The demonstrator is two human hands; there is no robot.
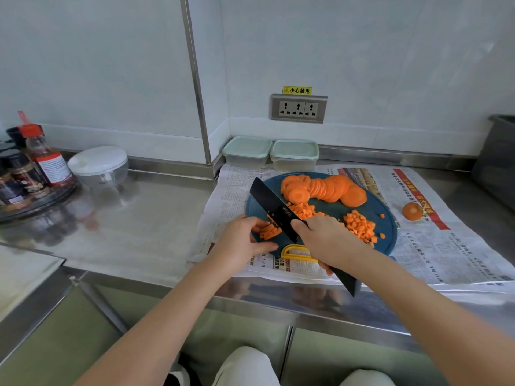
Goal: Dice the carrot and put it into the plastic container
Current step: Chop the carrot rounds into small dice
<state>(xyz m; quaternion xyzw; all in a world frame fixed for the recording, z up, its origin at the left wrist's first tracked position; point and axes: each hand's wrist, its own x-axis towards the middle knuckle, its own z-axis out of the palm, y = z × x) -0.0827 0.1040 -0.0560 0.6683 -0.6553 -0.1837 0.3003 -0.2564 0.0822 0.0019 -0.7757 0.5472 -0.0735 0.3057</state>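
A round blue cutting board lies on newspaper. Carrot slices are stacked at its far side, and diced carrot is heaped on its right and middle. My right hand grips a black knife, whose blade angles up to the left over the board. My left hand holds a small bunch of carrot pieces against the board, right beside the blade. Two lidded plastic containers stand against the wall behind the board.
A carrot end lies on the newspaper to the right. A yellow peeler sits at the board's near edge. A white chopper bowl and sauce bottles stand at left. A grey bin is far right.
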